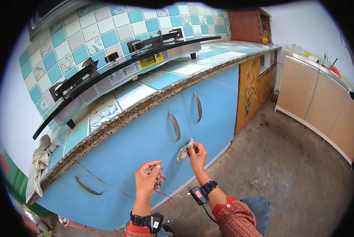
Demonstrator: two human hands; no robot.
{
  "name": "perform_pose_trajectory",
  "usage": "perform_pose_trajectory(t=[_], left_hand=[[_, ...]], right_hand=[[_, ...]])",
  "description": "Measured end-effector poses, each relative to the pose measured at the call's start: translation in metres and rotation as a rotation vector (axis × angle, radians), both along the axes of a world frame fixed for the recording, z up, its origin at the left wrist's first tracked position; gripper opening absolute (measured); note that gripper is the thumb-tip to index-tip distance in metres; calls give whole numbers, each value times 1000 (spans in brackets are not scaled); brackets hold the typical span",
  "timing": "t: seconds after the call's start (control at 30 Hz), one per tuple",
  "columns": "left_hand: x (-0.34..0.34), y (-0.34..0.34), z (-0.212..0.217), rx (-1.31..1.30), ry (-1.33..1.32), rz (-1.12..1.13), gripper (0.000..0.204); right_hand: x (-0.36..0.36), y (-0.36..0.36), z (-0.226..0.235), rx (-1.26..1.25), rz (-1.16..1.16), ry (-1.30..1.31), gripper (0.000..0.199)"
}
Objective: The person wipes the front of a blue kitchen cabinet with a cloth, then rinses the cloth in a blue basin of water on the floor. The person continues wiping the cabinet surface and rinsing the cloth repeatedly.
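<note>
Currently, the right hand point(198, 157) pinches the rag point(182, 153) in front of the blue doors point(147, 132); apart from it, the left hand point(145, 180) wraps around a bundle point(158, 183) with red strands. Both pieces appear light, soft and not fragile; grip the rag by its bunched edge. Mind the 2 handles point(174, 125) and the counter edge point(145, 101) above; free room lies over the floor point(264, 166) at right.

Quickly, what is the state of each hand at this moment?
Left hand: partly closed, holding a mottled greyish bundle.
Right hand: closed, pinching a crumpled pale piece, maybe cloth.
</note>
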State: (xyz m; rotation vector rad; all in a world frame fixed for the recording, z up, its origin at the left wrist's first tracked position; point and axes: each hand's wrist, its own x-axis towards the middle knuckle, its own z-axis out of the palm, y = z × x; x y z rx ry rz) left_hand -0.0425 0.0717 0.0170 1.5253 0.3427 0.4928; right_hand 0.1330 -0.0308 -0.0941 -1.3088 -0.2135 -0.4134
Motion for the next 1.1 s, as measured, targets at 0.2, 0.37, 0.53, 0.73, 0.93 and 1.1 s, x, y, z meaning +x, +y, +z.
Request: perform_pose_trajectory(t=[0.2, 0.37, 0.53, 0.73, 0.93, 1.1], left_hand=[[-2, -2, 2, 30, -12, -3, 16], [-1, -4, 0, 36, -7, -24, 16], [-1, -3, 0, 45, -10, -23, 16], [2, -5, -1, 49, 8, -23, 16], [4, -6, -6, 58, 19, -2, 16], [2, 3, -8, 64, 10, 10, 15]], right_hand=[[7, 22, 44, 28, -60, -249, 14], [-3, 23, 28, -59, -59, -215, 11], [-1, 21, 32, 60, -29, -165, 11], [6, 15, 42, -73, -67, -335, 13], [8, 15, -5, -41, -16, -140, 11], [23, -8, -53, 19, -94, 175, 15]])
